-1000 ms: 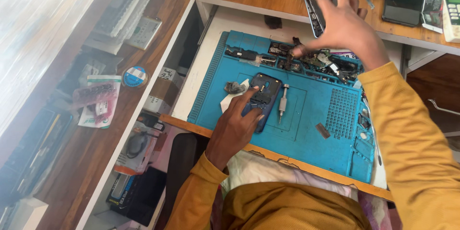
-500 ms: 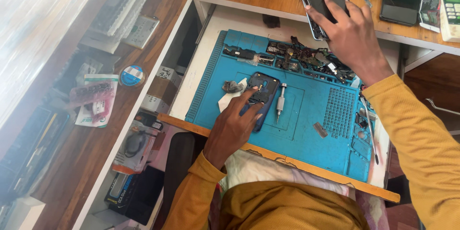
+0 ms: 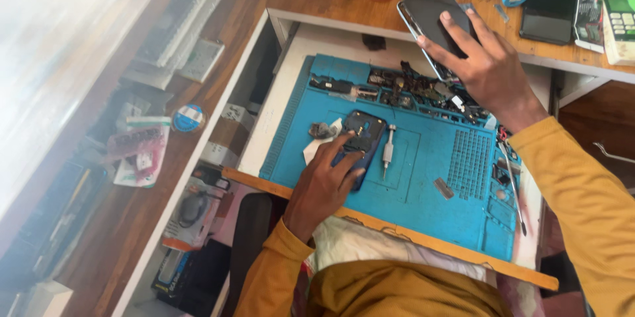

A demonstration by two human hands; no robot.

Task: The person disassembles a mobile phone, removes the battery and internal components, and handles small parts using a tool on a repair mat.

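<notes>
While the right hand (image 3: 493, 69) lifts a slim black phone with a glossy dark face (image 3: 433, 16) above the far edge of the pulled-out desk drawer, its fingers spread flat across the glass and the thumb seems to pinch it from beneath; that looks like a loose, open-fingered hold rather than a firm clasp. The left hand (image 3: 324, 185) rests near the front edge of the blue silicone repair mat (image 3: 423, 204), fingertips pressing down on a dark opened phone body (image 3: 360, 145), with nothing gripped, only pinned flat.

To my eye the lifted phone is the main risk. Held at a tilt by one end, it could slide out and drop onto the heap of small black and metal parts (image 3: 417, 89) along the mat's far edge, scattering them or cracking the glass. Just beside the opened body lies a short silver screwdriver (image 3: 387, 152); a sideways nudge of the left hand could roll it. A crumpled grey scrap (image 3: 322, 130) sits near the left fingers too. At the mat's right edge, thin long tools (image 3: 512, 185) overhang and might be knocked by the yellow sleeve (image 3: 582, 185).
</notes>
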